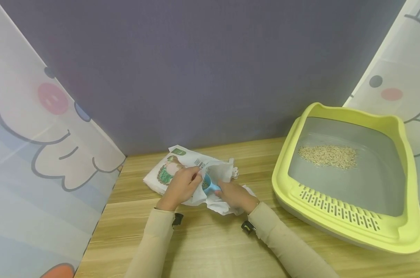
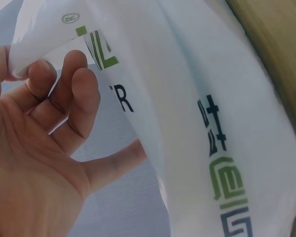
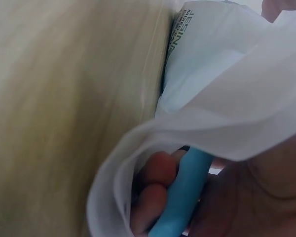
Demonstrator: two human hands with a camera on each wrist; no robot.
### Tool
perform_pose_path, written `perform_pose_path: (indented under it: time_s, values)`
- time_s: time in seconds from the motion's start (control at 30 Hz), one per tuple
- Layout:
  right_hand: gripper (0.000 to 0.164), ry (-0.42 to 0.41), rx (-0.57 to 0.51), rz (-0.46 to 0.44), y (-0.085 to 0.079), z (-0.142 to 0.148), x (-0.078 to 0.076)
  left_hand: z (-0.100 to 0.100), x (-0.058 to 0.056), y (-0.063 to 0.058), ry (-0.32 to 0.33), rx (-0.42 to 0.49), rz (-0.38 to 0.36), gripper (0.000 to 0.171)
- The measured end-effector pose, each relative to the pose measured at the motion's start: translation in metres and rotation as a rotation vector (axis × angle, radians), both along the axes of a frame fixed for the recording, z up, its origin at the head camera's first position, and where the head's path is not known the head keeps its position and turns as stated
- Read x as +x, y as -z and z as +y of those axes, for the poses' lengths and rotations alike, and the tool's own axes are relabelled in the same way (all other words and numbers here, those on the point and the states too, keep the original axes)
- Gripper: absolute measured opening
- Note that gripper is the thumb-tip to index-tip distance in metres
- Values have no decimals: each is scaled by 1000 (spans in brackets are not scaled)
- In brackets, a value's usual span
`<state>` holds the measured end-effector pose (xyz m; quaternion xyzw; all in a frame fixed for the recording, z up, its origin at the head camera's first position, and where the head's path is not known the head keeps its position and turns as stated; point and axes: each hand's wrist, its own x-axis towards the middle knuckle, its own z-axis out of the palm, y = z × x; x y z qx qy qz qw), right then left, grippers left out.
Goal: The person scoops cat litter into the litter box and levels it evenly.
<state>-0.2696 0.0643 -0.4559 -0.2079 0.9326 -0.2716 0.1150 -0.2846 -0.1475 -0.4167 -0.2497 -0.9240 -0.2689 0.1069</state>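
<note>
A white printed bag (image 1: 171,164) lies on its side on the wooden table, its mouth facing right. My left hand (image 1: 183,183) pinches the edge of the bag's mouth; in the left wrist view, that edge is caught at the fingertips (image 2: 42,74) while the other fingers stay loosely bent. Within the mouth, my right hand (image 1: 235,195) grips the handle of a blue scoop (image 1: 212,187). Tan-green pellets show in the scoop's bowl. The right wrist view has the fingers curled round the blue handle (image 3: 185,192), partly covered by the bag's white flap.
To the right stands a yellow-rimmed litter box (image 1: 280,166) with a grey inside and a slotted front ledge. A patch of tan pellets (image 1: 329,155) lies on its floor. A dark panel (image 1: 203,77) rises behind the table (image 1: 210,239), with cartoon-printed side panels left and right.
</note>
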Motion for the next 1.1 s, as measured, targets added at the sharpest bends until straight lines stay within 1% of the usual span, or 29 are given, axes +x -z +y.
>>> perform_pose_path:
  time_s: [0.17, 0.33, 0.43, 0.53, 0.67, 0.77, 0.93, 1.1]
  values:
    - [17, -2, 7, -9, 2, -1, -2, -1, 0, 0, -8, 5, -1, 30]
    - [34, -3, 2, -13, 3, -1, -2, -2, 0, 0, -13, 11, 3, 30]
    - [39, -2, 4, -15, 3, 0, -2, -2, 0, 0, -15, 17, 6, 31]
    - [35, -4, 1, -16, 3, 0, -2, -2, -1, 0, -22, 21, 16, 31]
    - [26, -9, 3, -10, 3, 0, -3, -3, -1, 0, -46, 9, 31, 31]
    - [20, -14, 5, -5, 4, 0, -4, -4, -1, 0, -67, -5, 25, 31]
    - [17, -20, 6, -2, 3, 0, -3, -6, -2, -1, -78, -5, 14, 32]
    - [17, -23, 11, 8, 2, 0, -3, -7, -2, -1, -74, 5, 16, 32]
